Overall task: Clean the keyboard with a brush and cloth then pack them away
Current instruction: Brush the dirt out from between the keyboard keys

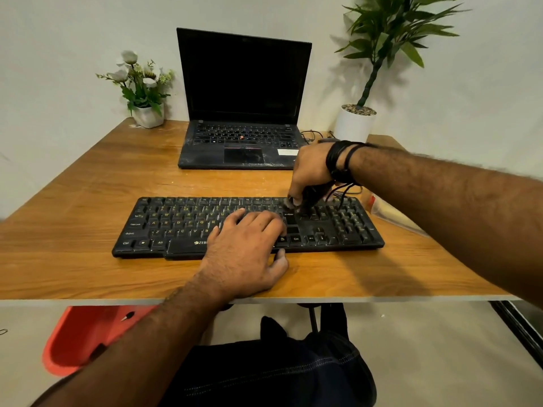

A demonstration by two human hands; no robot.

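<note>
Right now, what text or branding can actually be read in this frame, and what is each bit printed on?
"ZEB", cut off by the left hand: front edge of the keyboard.
"Ctrl", "Alt", "Caps Lock", "Shift", "Enter" and yellow letters such as "A S D F G": keyboard keys.
Laptop key legends and its white sticker: too small to read.

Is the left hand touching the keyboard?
Touching. The head view shows the left hand lying flat on the keyboard, fingers spread over the keys and the thumb against its front edge.
</note>
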